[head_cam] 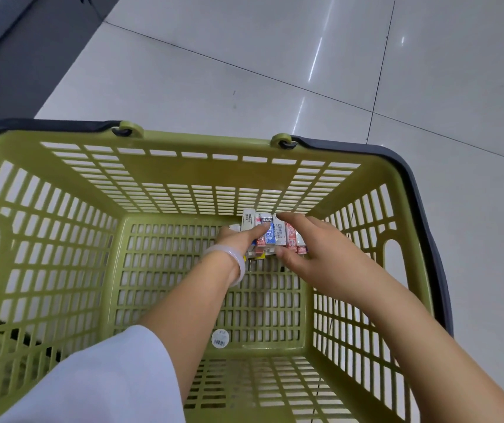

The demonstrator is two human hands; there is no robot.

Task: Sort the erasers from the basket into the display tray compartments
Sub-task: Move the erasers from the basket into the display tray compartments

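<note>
Erasers [270, 236] in basket [159, 175]: left hand [238, 239] and right hand [315, 245] each grip the bundle.

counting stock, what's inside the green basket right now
Inside the basket: a cluster of wrapped erasers at the far end, both hands, left and right, gathering them, and a round barcode sticker. The hands cover part of the cluster, so no count is possible.

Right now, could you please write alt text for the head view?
Both hands reach into a green basket and gather a cluster of erasers at its far end: left hand on one side, right hand on the other. The basket sits on a tiled floor.
</note>
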